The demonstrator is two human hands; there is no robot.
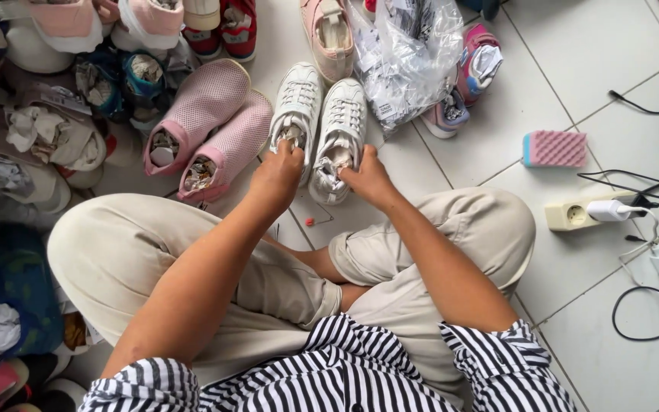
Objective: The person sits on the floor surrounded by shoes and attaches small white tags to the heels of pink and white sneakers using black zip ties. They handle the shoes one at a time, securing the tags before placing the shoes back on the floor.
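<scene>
Tiled floor [573, 69], person seated cross-legged. Pair of white sneakers [318, 126] lies side by side just beyond the knees, toes pointing away. Pink mesh shoes [211, 114] just left of them. Left hand [278, 174] closed on left sneaker's heel opening; right hand [368, 179] pinches right sneaker's heel. Pink sponge [556, 148] well apart, right.

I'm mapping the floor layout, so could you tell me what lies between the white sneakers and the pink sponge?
In the head view, only bare white tile floor separates the white sneakers from the pink sponge.
</scene>
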